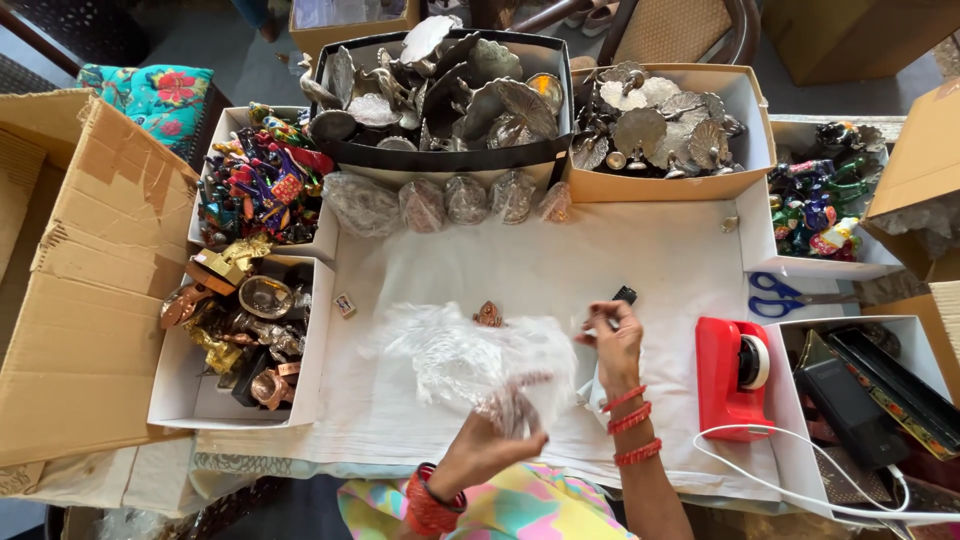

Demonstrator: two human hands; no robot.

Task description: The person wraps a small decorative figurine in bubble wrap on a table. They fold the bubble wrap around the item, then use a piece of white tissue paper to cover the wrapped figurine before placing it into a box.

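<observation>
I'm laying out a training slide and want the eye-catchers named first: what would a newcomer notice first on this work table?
Probably the bright red tape dispenser at the right of the white paper sheet, and the boxes of silver metal ornaments along the far edge. At the centre, the left hand grips crinkled clear plastic wrap, while the right hand holds a small black object beside it.

Both hands (545, 400) hold clear wrap (465, 360) (crumpled)
</observation>
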